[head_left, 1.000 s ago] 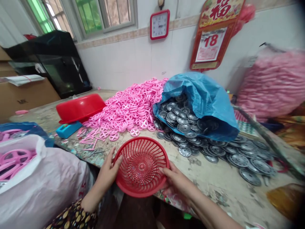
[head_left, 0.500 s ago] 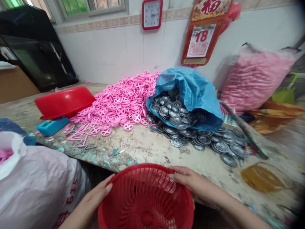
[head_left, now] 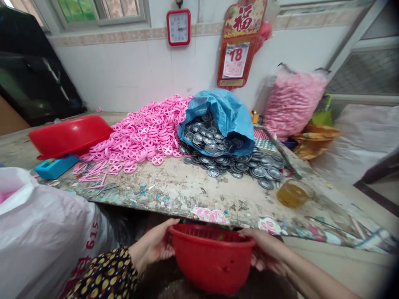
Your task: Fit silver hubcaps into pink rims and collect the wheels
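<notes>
A red plastic basket with slotted sides hangs just below the table's front edge, tilted so that its outer wall faces me. My left hand grips its left rim, the fingers curled beneath. On the opposite side my right hand is closed round the rim. Behind the basket, pink wheel-shaped rings lie heaped on the worn table. Grey discs spill from a blue plastic bag beside them.
At left are a red basin, a light-blue box and a white sack. A glass cup of amber liquid stands at right. Behind it are a bag of pink pieces and an orange sack.
The basket has tipped from showing its inside to showing its outer wall. Both hands moved with it and still hold the rim. The view has shifted right, showing more of the table's right end.
</notes>
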`<state>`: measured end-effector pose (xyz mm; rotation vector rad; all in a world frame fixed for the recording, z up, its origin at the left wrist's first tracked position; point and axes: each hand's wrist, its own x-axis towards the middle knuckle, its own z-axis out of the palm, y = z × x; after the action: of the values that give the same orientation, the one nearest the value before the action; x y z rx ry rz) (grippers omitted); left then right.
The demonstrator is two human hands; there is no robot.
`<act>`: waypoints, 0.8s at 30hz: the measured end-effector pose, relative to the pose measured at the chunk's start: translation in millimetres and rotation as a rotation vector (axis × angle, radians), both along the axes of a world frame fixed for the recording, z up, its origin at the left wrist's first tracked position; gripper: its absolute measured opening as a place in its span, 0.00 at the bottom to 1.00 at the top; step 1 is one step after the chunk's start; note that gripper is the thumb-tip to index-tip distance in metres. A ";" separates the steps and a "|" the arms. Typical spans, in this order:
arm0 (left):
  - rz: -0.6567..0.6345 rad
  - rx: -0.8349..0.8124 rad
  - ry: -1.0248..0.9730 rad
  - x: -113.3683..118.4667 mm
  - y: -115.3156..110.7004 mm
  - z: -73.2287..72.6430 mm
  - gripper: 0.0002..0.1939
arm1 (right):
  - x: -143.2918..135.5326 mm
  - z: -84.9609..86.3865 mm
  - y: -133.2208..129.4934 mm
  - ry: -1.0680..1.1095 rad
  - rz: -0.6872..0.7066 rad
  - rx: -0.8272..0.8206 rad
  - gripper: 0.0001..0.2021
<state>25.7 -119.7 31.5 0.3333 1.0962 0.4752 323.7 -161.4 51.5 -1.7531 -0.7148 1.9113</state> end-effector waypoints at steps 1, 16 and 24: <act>-0.030 0.050 0.012 5.4 3.5 -0.1 0.15 | 5.9 -8.4 -2.4 -0.030 -0.018 0.070 0.13; 0.083 0.495 -0.190 29.1 -21.7 -56.7 0.29 | 13.1 -82.9 -19.9 -0.191 -0.353 0.517 0.18; 0.138 0.539 -0.193 21.8 -20.4 -75.2 0.32 | 22.6 -105.7 -26.1 -0.551 -0.123 0.616 0.22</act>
<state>47.5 -140.1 -43.7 0.6712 0.7926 0.9096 346.3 -187.5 -54.2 -1.8353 -1.1971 0.9560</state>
